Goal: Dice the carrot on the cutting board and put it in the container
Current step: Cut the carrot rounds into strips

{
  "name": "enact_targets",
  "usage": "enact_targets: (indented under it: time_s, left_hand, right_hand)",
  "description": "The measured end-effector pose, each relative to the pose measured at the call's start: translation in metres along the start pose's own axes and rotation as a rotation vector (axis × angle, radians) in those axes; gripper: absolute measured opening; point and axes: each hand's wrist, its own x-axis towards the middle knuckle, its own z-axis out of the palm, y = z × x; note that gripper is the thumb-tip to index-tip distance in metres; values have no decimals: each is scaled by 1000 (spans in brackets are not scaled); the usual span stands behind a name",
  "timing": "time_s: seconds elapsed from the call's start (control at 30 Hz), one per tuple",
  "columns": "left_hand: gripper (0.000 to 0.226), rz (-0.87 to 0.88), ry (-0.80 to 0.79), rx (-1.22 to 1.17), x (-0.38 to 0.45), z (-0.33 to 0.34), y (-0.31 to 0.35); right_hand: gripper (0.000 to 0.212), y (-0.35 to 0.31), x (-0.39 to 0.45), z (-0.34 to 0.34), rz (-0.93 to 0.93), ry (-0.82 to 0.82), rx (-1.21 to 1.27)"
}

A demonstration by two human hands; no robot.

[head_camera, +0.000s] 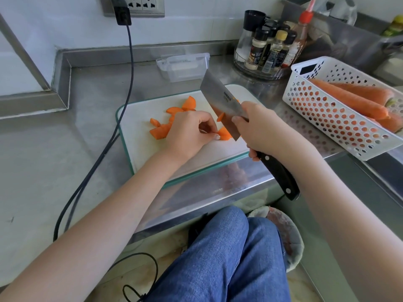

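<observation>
Fingertips of the left hand (187, 131) pinch a carrot piece (224, 134) on the cutting board (139, 136), just beside the cleaver (220, 101) gripped by the right hand (259, 129). A downward chop risks nicking them, and the slice stuck to the blade may drop, with the container (185, 66) well behind.

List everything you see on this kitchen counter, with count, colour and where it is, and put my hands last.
cutting board: one, white, counter centre
carrot pieces: several, orange, on the board
cleaver: one, steel with black handle, over the board
container: one, clear, behind the board
basket: one, white, right, holding whole carrots
spice bottles: several, rear right
cable: one, black, left
left hand: pinches a carrot piece
right hand: grips the cleaver
</observation>
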Motion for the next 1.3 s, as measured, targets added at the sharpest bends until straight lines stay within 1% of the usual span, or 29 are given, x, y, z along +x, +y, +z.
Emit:
enact_targets:
  time_s: [0.33, 0.43, 0.53, 0.57, 0.63, 0.7, 0.77, 0.9, 1.0, 1.07, 1.1, 1.17, 1.23, 1.27, 1.3]
  left_hand:
    - [8, 17, -2, 30, -1, 3, -1]
    - [8, 31, 10, 23, -2, 2, 1]
    - [8, 36, 20, 17, -2, 2, 2]
    - [9, 34, 22, 13, -3, 3, 2]
    - [9, 28, 19, 3, -2, 3, 2]
    - [9, 20, 23, 2, -1, 4, 1]
    - [8, 16, 34, 17, 0, 6, 0]
    - [7, 20, 45, 24, 1, 6, 0]
    - [6, 30, 46, 4, 3, 5, -1]
    - [6, 40, 54, -9, 3, 4, -2]
    - [7, 54, 70, -4, 3, 4, -2]
    - [11, 122, 154, 41, 2, 3, 0]
    - [21, 222, 231, 108, 4, 0, 4]
    - [27, 283, 228, 149, 6, -1, 8]
    - [31, 349, 186, 191, 9, -2, 11]
  right_hand:
    - [9, 3, 1, 11, -7, 28, -60]
    - [6, 3, -1, 20, -11, 10, -98]
    - [16, 6, 0, 32, -29, 21, -169]
    - [16, 7, 1, 32, -25, 14, -169]
    - [12, 12, 4, 24, -35, -27, -147]
    - [21, 16, 7, 12, -40, -74, -57]
    - [24, 17, 10, -2, -23, -104, 36]
    - [10, 16, 15, -30, -16, -156, 30]
    - [10, 19, 16, -40, 22, -244, 48]
    - [11, 23, 17, -40, 51, -256, 56]
    - [13, 25, 18, -40, 56, -250, 55]
    - [18, 28, 18, -38, 35, -229, 30]
    - [22, 29, 17, -37, 0, -201, -20]
    - [25, 29, 16, -36, -13, -187, -49]
    - [27, 28, 15, -36, -24, -180, -73]
